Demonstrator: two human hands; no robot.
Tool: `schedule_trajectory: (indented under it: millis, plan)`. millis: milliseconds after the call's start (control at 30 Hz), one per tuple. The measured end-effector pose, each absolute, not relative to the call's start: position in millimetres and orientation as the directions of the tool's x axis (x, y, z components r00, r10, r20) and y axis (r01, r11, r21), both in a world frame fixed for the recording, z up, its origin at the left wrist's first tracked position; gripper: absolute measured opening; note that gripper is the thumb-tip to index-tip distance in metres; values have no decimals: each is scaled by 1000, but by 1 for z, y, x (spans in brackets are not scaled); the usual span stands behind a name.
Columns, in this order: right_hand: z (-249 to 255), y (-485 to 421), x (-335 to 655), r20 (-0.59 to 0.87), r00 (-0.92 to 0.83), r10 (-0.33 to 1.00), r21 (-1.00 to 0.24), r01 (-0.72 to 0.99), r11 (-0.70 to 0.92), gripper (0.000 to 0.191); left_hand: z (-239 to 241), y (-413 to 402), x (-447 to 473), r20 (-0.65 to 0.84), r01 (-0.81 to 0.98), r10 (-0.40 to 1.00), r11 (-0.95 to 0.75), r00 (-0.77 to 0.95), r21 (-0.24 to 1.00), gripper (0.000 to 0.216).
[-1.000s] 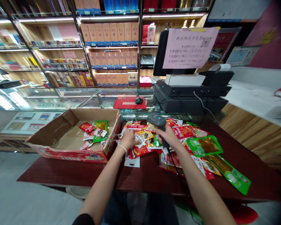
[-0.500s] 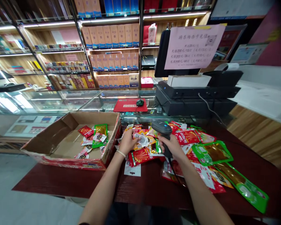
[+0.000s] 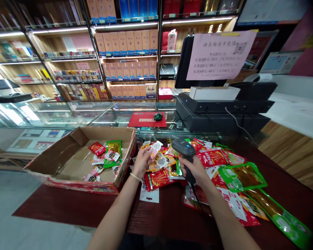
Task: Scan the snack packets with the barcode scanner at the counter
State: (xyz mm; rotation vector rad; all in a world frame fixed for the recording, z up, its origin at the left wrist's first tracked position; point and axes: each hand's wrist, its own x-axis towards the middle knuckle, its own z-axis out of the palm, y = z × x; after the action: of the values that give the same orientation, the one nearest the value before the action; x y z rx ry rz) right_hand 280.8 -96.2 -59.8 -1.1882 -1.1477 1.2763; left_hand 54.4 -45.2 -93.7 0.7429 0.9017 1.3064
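My left hand (image 3: 142,161) pinches a small pale snack packet (image 3: 154,148) and holds it up above a pile of snack packets (image 3: 219,166) on the dark red table (image 3: 169,215). My right hand (image 3: 195,168) grips a black barcode scanner (image 3: 184,150) by its handle, its head close to the right of the lifted packet. The scanner's cable runs back along my right forearm. A red packet (image 3: 159,178) lies just under both hands.
An open cardboard box (image 3: 67,173) with several snack packets stands left of my hands. Behind the table is a glass counter (image 3: 67,113) with a red mouse pad (image 3: 147,119), a mouse and a black till (image 3: 219,114). Stocked shelves fill the back wall. Long green packets (image 3: 276,211) lie at right.
My left hand has picked a small pale packet out of the pile and raised it beside the scanner head. My right hand keeps its hold on the scanner.
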Motion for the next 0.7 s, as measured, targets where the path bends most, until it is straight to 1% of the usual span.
schedule_trajectory:
  millis: [100, 200, 333, 500, 600, 700]
  plan:
    - [-55, -98, 280, -23, 2, 1000, -998, -50, -23, 46, -92, -47, 55, -129, -556, 990, 136, 51, 820, 48]
    - [-52, -100, 279, -33, 0, 999, -999, -36, -33, 47, -95, -47, 57, -83, -551, 997, 74, 9, 832, 54]
    - [-53, -99, 276, -25, -13, 1000, -1000, -4, -25, 47, -101, -46, 59, 20, -464, 998, -42, -53, 885, 60]
    - [-57, -99, 274, -15, -24, 1000, -1000, 0, -15, 45, -107, -43, 61, 99, -338, 977, -160, -190, 927, 54]
    - [-57, -102, 274, -5, -104, 995, -1000, 3, -4, 41, -110, -40, 62, 131, -279, 958, -203, -254, 939, 48]
    - [-57, -104, 275, -60, -203, 977, -995, 86, -43, 39, -111, -37, 63, 156, -229, 948, -223, -276, 948, 42]
